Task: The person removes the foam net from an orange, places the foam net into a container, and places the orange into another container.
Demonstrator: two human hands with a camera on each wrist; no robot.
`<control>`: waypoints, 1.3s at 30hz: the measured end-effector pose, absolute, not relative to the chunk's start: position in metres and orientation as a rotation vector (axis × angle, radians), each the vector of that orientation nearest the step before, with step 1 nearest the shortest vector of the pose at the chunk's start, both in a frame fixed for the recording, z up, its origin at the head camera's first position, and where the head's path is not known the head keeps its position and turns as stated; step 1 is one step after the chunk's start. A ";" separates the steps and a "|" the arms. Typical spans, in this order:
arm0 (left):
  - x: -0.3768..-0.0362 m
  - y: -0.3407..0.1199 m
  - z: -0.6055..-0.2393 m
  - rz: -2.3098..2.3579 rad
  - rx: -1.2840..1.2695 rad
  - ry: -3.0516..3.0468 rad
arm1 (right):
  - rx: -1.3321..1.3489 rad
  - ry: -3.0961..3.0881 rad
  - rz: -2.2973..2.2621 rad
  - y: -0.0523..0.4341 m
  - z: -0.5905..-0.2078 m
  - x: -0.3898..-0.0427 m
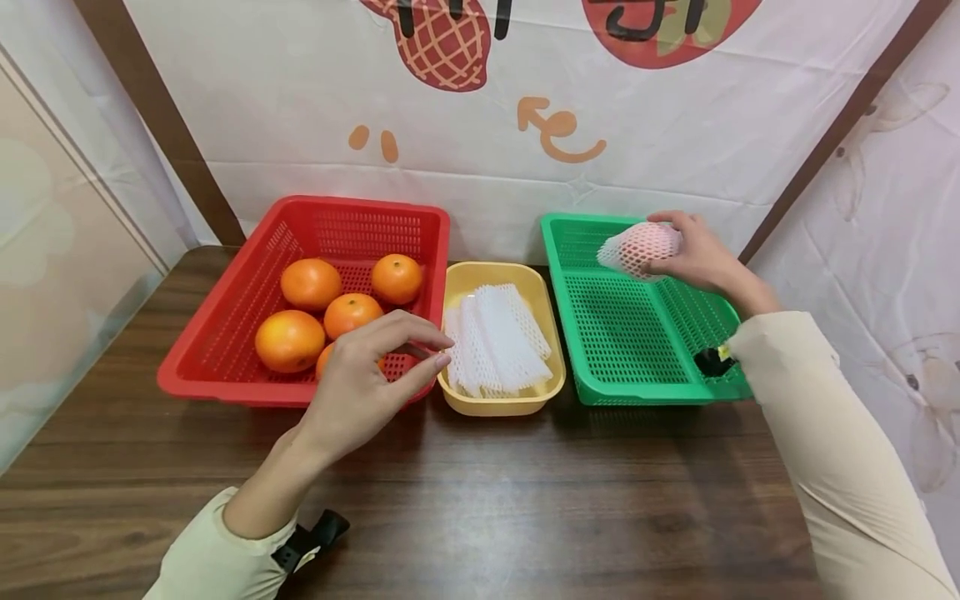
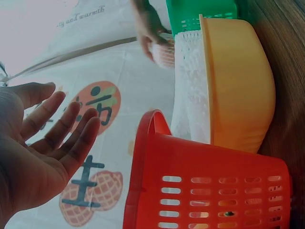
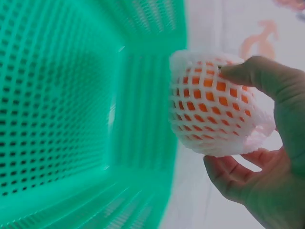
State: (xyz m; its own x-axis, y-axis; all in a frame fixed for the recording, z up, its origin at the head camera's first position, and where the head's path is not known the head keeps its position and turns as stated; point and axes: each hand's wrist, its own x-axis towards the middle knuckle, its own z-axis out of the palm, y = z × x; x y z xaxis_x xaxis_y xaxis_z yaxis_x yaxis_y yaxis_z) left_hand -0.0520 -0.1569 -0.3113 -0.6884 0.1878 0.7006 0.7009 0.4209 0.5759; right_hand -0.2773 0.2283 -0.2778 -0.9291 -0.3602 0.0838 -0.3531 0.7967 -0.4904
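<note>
My right hand (image 1: 701, 254) grips an orange (image 3: 207, 102) wrapped in a white foam net sleeve (image 3: 195, 138), held over the back of the green basket (image 1: 592, 392). Thumb and fingers press it from opposite sides in the right wrist view. My left hand (image 1: 367, 379) hovers above the front right corner of the red basket (image 1: 210, 387), its fingers loosely bent with nothing in them. Several bare oranges (image 1: 290, 341) lie in the red basket. Beside the left fingertips, a yellow tray (image 1: 502, 407) holds a pile of flat white foam net sleeves (image 1: 498, 342).
The three containers stand in a row on a dark wooden table (image 1: 480, 508). Close behind them hangs a printed white cloth (image 1: 495, 183). Dark straps with small devices sit at both wrists, the left one (image 1: 307, 542) near the table's front.
</note>
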 end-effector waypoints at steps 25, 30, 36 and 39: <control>-0.039 -0.125 -0.332 -1.027 -0.864 -2.198 | -1.370 2.908 -0.620 0.140 -0.253 -0.124; -0.036 -0.116 -0.338 -1.037 -0.885 -2.215 | -1.410 2.855 -0.623 0.126 -0.265 -0.105; -0.025 -0.108 -0.351 -1.066 -0.860 -2.279 | -1.380 2.858 -0.681 0.114 -0.284 -0.083; -0.018 -0.104 -0.357 -1.094 -0.804 -2.324 | -1.356 2.836 -0.747 0.111 -0.296 -0.075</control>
